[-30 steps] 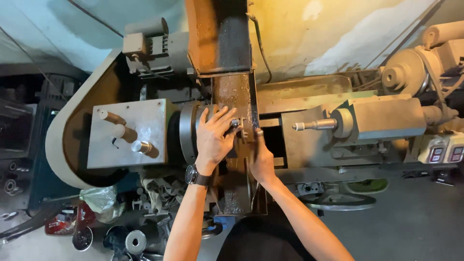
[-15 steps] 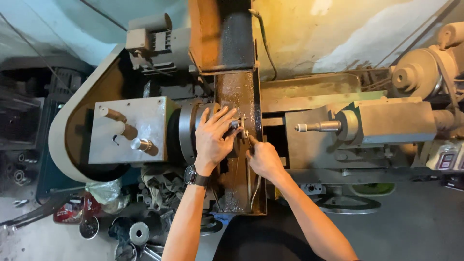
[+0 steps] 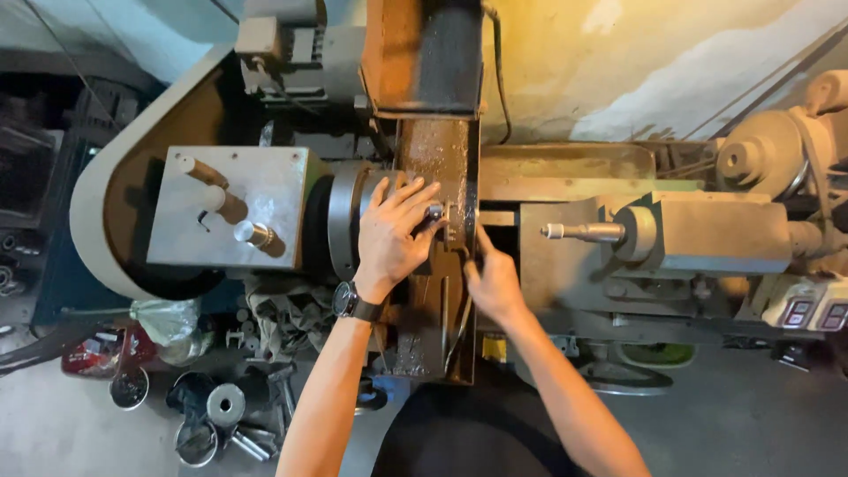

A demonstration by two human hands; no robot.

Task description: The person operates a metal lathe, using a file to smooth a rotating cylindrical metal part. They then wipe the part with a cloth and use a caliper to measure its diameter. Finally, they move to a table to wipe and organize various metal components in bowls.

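Metal lathe (image 3: 565, 265), seen from above, grey-green body w/ rust patches. Chuck (image 3: 346, 221): round, dark steel, at headstock end, just L of centre. Left hand (image 3: 393, 237): lies flat over chuck face, fingers spread & extended toward a small steel workpiece (image 3: 435, 212) sticking out of chuck; fingertips touch or nearly touch it, not closed round it; black wristwatch (image 3: 353, 303) on wrist. Right hand (image 3: 493, 278): just R of the rusty cross-slide (image 3: 437, 159), fingers curled up against the tool post area (image 3: 457, 225); what they grip is hidden, cannot tell if closed on anything. Workpiece sits between both hands, at chuck centre, under front edge of cross-slide. Headstock box (image 3: 225, 208): grey plate, L of chuck, w/ two lever handles, one brown, one w/ steel knob. Belt guard (image 3: 88, 203): pale curved cover wrapping headstock on far L. Motor (image 3: 283, 44): grey, top, behind headstock. Tailstock (image 3: 707, 231): R side, well apart from hands, pointed centre (image 3: 579, 231) aimed toward chuck. Handwheel (image 3: 618, 378): below bed, R of person's arm. Control box (image 3: 808, 309): pale, w/ small displays, far R. Floor (image 3: 53, 424): concrete; steel discs & round offcuts (image 3: 221, 411) lower L, near a red container (image 3: 93, 353) & rag heap (image 3: 283, 309)
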